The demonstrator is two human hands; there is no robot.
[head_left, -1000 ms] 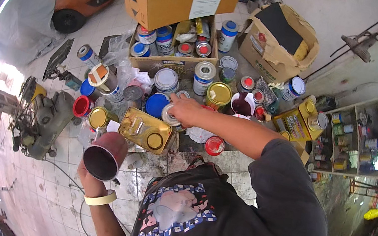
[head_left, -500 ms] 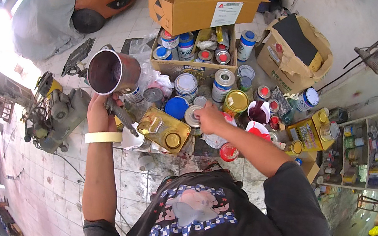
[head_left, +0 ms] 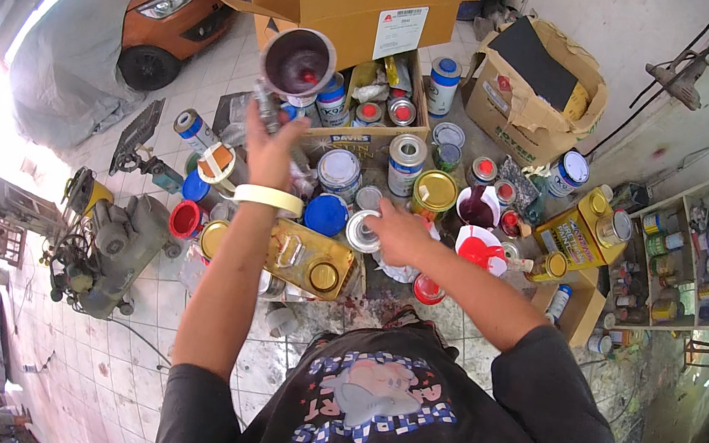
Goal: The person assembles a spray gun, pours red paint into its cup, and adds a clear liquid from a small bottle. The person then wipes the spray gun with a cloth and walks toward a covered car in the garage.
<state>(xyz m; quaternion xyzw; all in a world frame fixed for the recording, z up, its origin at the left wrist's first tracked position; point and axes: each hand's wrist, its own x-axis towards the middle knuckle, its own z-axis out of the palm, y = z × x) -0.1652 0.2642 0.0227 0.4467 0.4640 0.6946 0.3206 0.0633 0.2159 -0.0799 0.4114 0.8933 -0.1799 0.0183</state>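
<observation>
Tiled floor (head_left: pixel 110 368), orange car (head_left: pixel 177 15) — left hand (head_left: pixel 271 145) gripping spray gun (head_left: pixel 294 67)

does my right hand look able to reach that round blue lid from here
Probably yes: the round blue lid lies just left of the silver can your right hand touches, and nothing appears to cover it.

"What's worn, from your end?"
"I see a black short-sleeved T-shirt (head_left: pixel 517 430), its print (head_left: pixel 425 412) blue-and-white checks around a pale cartoon figure (head_left: pixel 360 403), plus a pale yellow ring (head_left: pixel 269 198) circling the left wrist (head_left: pixel 269 180)."
</observation>
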